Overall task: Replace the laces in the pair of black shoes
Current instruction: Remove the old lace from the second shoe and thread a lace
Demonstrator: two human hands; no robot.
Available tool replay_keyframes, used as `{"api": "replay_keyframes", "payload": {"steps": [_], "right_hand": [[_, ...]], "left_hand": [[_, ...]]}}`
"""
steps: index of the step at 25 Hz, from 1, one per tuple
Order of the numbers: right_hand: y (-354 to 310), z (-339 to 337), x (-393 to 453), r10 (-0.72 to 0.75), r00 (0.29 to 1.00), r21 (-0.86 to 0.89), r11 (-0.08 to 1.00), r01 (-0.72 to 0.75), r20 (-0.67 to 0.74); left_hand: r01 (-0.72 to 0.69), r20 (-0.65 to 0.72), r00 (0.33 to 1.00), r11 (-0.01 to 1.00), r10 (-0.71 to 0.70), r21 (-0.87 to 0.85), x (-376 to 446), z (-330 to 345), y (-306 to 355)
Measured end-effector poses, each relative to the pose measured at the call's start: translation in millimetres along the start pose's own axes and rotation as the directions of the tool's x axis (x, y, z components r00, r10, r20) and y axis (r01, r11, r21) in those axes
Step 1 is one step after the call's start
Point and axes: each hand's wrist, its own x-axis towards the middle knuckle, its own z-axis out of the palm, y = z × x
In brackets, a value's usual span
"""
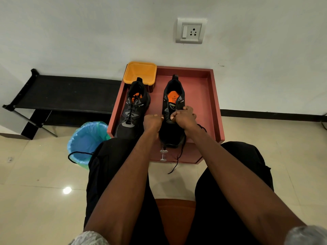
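While both hands [169, 119] pinch the right shoe [172, 110]: red tray-top table [210, 103], white wall [88, 32], tiled floor [35, 191].

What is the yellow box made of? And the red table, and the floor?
The yellow box looks like plastic: one even colour, thin walls, rounded corners, dull sheen. The red table looks like painted or laminated board: flat matt panels with sharp square edges; real wood cannot be ruled out. The floor looks like glazed tile: cream squares with thin joints, glossy enough to mirror a lamp.
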Motion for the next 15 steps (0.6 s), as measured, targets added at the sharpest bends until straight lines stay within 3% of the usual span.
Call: {"api": "replay_keyframes", "payload": {"steps": [3,7,11,15], "right_hand": [[7.0,5.0,9.4,0.042,0.996,0.239,0.971,-0.022,-0.08],[8.3,7.7,7.0,-0.012,0.992,0.178,0.983,0.034,-0.126],[6.3,8.5,4.1,-0.114,0.973,-0.037,0.993,0.109,-0.199],[3.4,10.1,5.0,-0.013,0.988,0.086,0.996,0.027,-0.152]], "left_hand": [[-0.012,0.035,0.999,0.999,0.01,0.043,-3.5,-1.9,-1.0],[-0.051,0.064,0.997,0.994,0.045,0.097,-2.2,-4.0,-1.8],[-0.102,0.046,0.994,0.99,0.098,0.096,-6.7,-4.6,-0.1],[-0.145,0.051,0.989,0.986,0.141,0.085,-8.9,-6.9,2.7]]}}
